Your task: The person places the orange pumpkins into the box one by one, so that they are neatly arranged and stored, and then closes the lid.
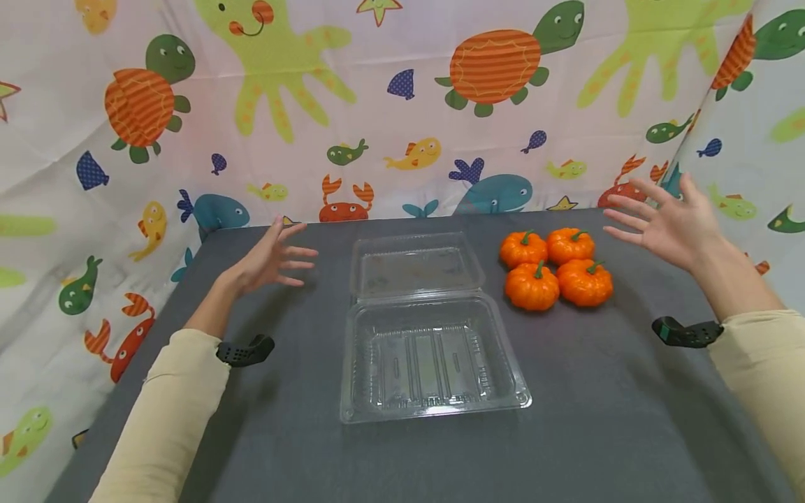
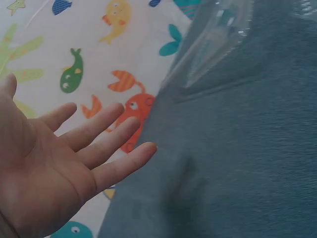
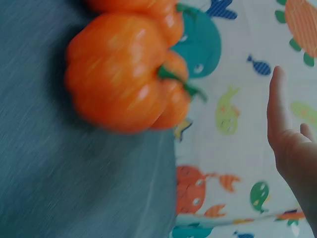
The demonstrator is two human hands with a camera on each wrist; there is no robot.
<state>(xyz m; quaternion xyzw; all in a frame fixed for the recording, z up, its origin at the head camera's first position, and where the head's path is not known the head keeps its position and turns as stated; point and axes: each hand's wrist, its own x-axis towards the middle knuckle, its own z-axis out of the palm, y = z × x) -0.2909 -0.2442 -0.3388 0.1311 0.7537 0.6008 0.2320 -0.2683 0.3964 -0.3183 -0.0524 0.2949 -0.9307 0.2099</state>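
Observation:
A clear plastic clamshell container (image 1: pixel 434 412) lies on the table with its lid folded back, nothing inside it. To its right, several small orange pumpkins (image 1: pixel 532 286) with green stems sit in a tight cluster. My left hand (image 1: pixel 270 258) hovers left of the container, palm turned inward and fingers spread, holding nothing. On the other side, beyond the pumpkins, my right hand (image 1: pixel 669 220) is raised with its fingers extended and touches nothing. The right wrist view shows one pumpkin (image 3: pixel 116 74) close up, with that hand's fingers at the right edge.
A dark grey cloth covers the table (image 1: pixel 302 454). Behind it and along both sides hangs a white curtain (image 1: pixel 377 119) printed with sea animals. A black wrist band (image 1: pixel 245 351) sits on the left sleeve and another (image 1: pixel 687 332) on the right.

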